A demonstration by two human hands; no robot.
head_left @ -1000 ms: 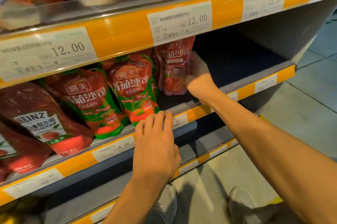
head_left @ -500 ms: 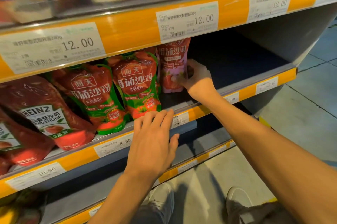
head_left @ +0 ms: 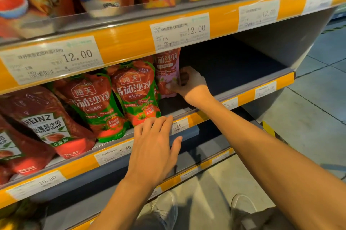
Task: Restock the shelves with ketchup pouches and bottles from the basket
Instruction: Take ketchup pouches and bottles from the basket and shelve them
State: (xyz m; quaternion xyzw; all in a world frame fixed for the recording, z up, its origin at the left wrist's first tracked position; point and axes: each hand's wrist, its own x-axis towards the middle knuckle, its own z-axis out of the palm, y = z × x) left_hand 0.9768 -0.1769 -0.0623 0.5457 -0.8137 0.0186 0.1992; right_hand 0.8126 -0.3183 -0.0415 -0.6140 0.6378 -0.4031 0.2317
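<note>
orange shelf lip (head_left: 198, 117): my left hand (head_left: 155, 153) hovers at it, fingers straight and a little apart, holding nothing.
green-trimmed pouches (head_left: 137, 94): two, leaning forward, plus two heinz pouches (head_left: 46, 126) further left.
pink ketchup pouch (head_left: 166, 74): one, upright on the middle shelf; my right hand (head_left: 189, 84) pinches its lower edge.
risk: i judge it may slump once released, since bare shelf on its right gives no support.
basket: not in view.

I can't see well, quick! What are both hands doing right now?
Left hand: open, fingers straight, resting at the shelf edge, holding nothing.
Right hand: gripping the pink ketchup pouch.
</note>
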